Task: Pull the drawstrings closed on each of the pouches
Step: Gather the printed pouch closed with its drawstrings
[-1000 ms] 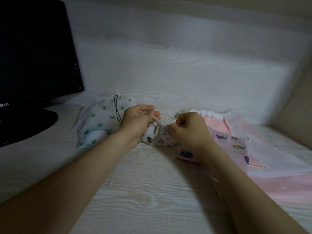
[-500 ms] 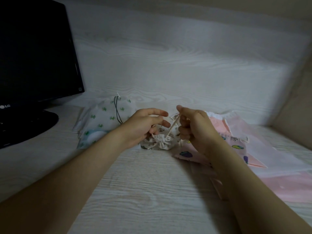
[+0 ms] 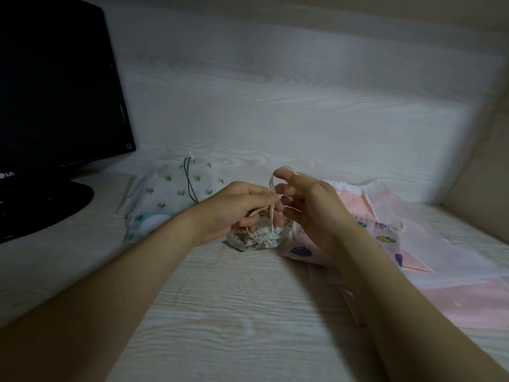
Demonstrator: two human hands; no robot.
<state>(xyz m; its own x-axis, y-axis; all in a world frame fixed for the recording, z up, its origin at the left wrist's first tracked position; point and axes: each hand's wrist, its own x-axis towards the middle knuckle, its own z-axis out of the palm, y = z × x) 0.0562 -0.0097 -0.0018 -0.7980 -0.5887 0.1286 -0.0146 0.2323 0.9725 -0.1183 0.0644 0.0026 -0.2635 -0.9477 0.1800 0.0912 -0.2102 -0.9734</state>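
A pale wood-grain bench (image 3: pixel 220 312) runs under everything, with a matching panel rising behind it; the small printed pouch (image 3: pixel 248 242) lies near its middle. Far left of that pouch stands a dark monitor (image 3: pixel 55 92) on a round black base. Right of the pouch, touching its side, is a spread of pink pouches (image 3: pixel 355 199), one of them with a fruit print and one with a white gathered top. Behind and to the left of the pouch lies a pale pouch with green cactus prints (image 3: pixel 170 186), a black cord (image 3: pixel 190 183) trailing across it.

Both bare forearms reach in from the near edge and meet just above the small pouch. The left hand (image 3: pixel 242 208) hovers over its left half, fingers curled and pinching the cream drawstring (image 3: pixel 272 213) close to the cloth. The right hand (image 3: pixel 311 205) is over its right side and higher, thumb and forefinger nipping the top of the drawstring loop, the other fingers loosely bent. The small pouch rests on the bench, its mouth puckered into tight gathers facing the camera, the drawstring rising from it to both hands.
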